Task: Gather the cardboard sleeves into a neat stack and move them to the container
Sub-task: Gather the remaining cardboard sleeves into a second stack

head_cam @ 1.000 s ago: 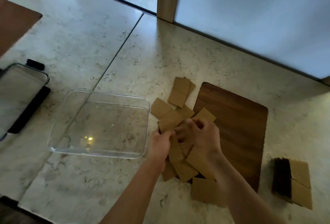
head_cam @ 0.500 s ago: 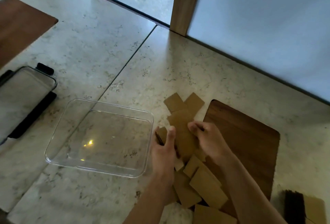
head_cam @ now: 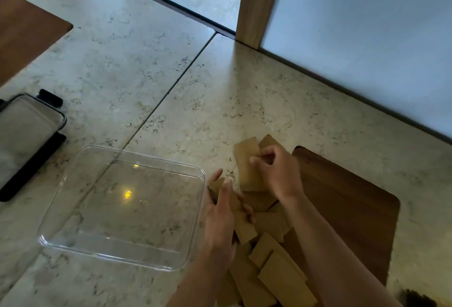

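1. Gathering flat brown cardboard sleeves: they lie scattered on the pale marble worktop and the dark wooden board, just below both hands.
2. The left hand has its grip closed on a small bundle of sleeves beside the clear shallow plastic container, which holds none yet.
3. The right hand pinches one sleeve at its far end.
4. They look light, thin and stiff but creasable; holding the bundle by its long edges should square it.
5. No readable writing or brand shows.
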The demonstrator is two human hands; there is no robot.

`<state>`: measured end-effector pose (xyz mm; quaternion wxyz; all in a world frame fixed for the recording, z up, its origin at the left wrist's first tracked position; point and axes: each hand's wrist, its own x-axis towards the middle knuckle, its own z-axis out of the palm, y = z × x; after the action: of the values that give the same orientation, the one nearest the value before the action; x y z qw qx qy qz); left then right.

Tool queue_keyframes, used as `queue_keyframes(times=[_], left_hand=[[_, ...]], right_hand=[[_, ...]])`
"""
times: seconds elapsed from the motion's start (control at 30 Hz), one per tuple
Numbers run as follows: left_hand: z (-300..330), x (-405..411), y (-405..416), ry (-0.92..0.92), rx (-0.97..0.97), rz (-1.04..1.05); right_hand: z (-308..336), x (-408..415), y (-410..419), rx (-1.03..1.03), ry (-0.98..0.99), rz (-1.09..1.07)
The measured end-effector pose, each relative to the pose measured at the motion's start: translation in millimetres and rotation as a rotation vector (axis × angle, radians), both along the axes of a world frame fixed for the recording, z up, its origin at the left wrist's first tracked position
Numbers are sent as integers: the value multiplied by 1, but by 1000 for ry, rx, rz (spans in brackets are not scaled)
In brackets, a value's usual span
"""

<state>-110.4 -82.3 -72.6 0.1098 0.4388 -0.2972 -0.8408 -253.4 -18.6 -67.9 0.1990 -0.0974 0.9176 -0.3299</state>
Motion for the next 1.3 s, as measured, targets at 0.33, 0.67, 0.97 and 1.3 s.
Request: queue_keyframes(times=[0.33, 0.67, 0.97, 1.3], left_hand=[[6, -6, 5, -190, -63, -259], [-2, 8, -1, 36, 2, -138], [-1, 11, 5, -15, 8, -156], [-2, 22, 12, -166, -58, -186]], right_hand=[[22, 40, 51, -243, -367, 34], [-4, -28, 13, 403, 99, 310], [5, -23, 77, 156, -96, 230], [4, 15, 76, 323, 142, 696]])
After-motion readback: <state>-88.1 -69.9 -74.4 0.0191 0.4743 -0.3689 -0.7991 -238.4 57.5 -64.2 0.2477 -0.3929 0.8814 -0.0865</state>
